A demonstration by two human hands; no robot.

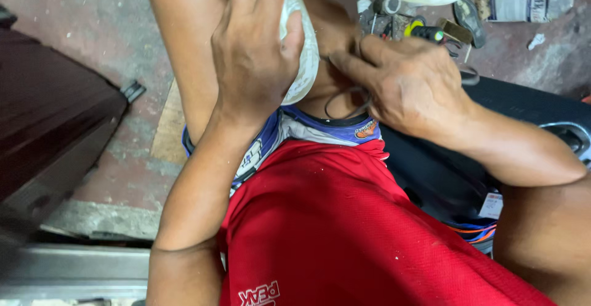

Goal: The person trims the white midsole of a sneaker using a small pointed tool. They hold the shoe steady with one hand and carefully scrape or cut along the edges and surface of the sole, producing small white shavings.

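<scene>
The left hand (255, 53) lies flat, fingers spread, over a whitish patterned casing (306, 66) propped between the person's knees, pressing it steady rather than gripping it. The right hand (406, 81) is pinched closed around a thin dark wire (345, 100) that loops out below the fingers, close beside the casing's lower edge (whether the wire's end is already joined to anything there is hidden by the fingers). Judging from this, the work looks mid-way: the casing is held in place and the wire is being handled, but nothing shows it fixed or finished. Beyond the hands, a yellow-handled screwdriver (425, 32) and other small tools lie on the concrete floor (104, 23), and a black moulded panel (529, 106) sits under the right forearm.
</scene>
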